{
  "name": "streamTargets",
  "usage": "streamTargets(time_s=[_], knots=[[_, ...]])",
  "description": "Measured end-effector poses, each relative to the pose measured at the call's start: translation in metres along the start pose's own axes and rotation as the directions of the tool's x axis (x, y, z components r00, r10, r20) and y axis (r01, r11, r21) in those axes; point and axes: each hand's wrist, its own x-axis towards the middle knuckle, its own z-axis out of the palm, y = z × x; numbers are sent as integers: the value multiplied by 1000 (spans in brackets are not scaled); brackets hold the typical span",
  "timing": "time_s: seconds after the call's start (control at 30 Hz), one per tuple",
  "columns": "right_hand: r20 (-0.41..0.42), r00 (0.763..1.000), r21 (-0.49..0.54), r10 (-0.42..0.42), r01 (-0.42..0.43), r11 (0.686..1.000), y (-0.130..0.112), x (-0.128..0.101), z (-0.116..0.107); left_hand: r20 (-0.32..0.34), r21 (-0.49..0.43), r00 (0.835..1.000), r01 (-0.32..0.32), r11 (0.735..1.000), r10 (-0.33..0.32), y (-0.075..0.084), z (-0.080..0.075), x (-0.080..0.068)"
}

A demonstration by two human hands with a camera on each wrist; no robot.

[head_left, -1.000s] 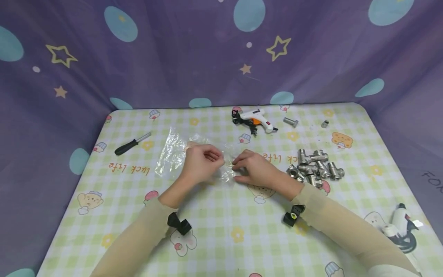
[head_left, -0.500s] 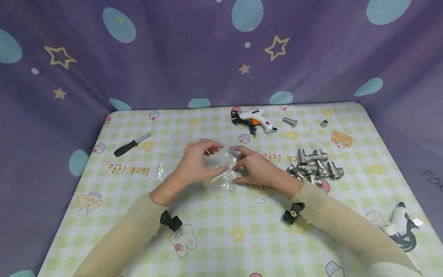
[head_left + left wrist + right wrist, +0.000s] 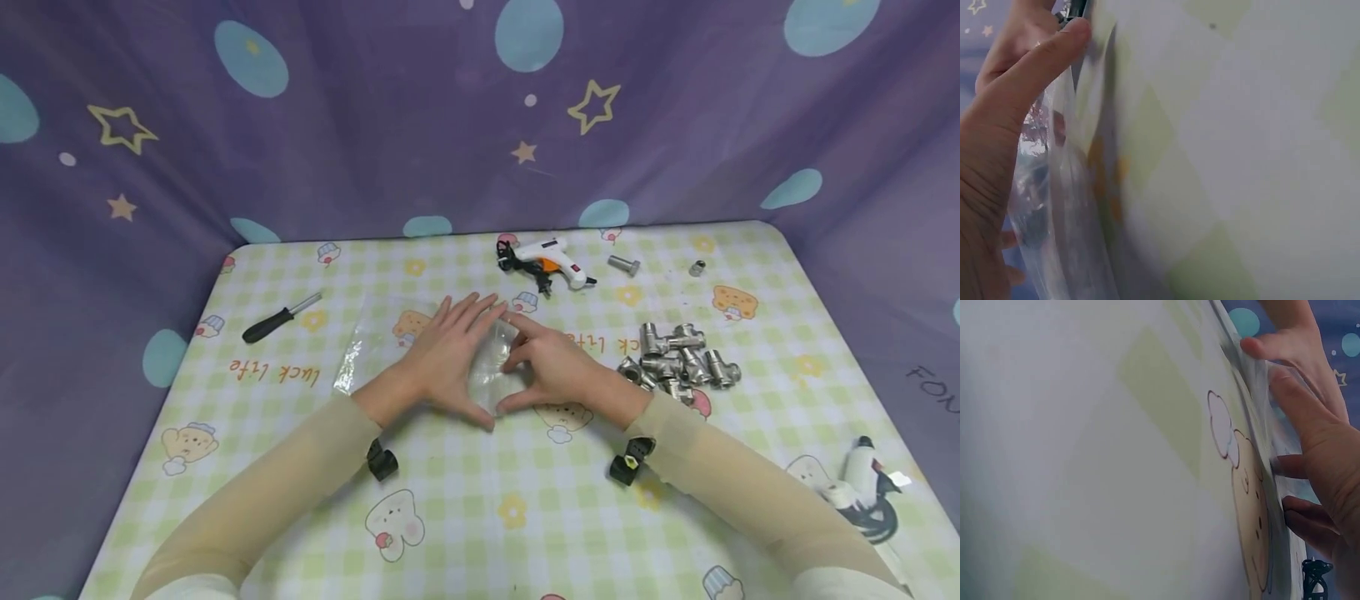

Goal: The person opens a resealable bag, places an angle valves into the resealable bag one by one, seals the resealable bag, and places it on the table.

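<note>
A flat, clear plastic bag (image 3: pixel 491 371) lies at the middle of the checked tablecloth. My left hand (image 3: pixel 453 350) rests over it, fingers extended and thumb spread toward me. At the bag's right end is my right hand (image 3: pixel 558 367); its thumb and fingertips touch the film, with some fingers bent. In the left wrist view, the crinkled bag (image 3: pixel 1072 212) runs beneath the left thumb. From the right wrist, the right hand (image 3: pixel 1335 456) shows with thumb and fingers apart against the bag. Part of the bag is hidden under the left palm.
Several metal pipe fittings (image 3: pixel 663 363) are heaped right of the right hand. A black-handled screwdriver (image 3: pixel 270 325) lies at left. Along the back are a white glue gun (image 3: pixel 558 260), a bolt (image 3: pixel 624 265) and a small metal piece (image 3: pixel 697 267). Another glue gun (image 3: pixel 862 479) is at front right.
My left hand has opened from a pinch above the bag and spread out over it. The bag's raised left part has settled flatter. The right thumb has shifted slightly toward me.
</note>
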Motion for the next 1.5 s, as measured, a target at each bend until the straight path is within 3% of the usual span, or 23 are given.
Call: streamTargets(time_s=[0.17,0.33,0.57,0.8,1.17,1.33,1.5], knots=[[18,1000,-21,-13,13,1000,0,0,-1,-35,-13,999,-28,1000,28,-3,3,3],[21,994,-17,-105,105,994,1,1,-4,-114,-42,993,-43,998,38,-1,6,0],[35,986,22,-161,160,987,3,-1,-9,-195,-95,980,15,995,-33,12,7,-9],[18,983,43,-182,181,983,2,-6,-23,-187,-107,979,62,992,-81,21,6,-13],[-59,996,2,-73,73,997,28,-31,-79,-173,-128,976,110,986,-131,19,4,-18],[-10,1000,-25,-8,8,1000,40,-59,-104,-164,-135,975,130,982,-152,15,2,-22],[95,995,-32,43,-40,999,44,-88,-115,-164,-138,973,139,981,-161,10,2,-26]])
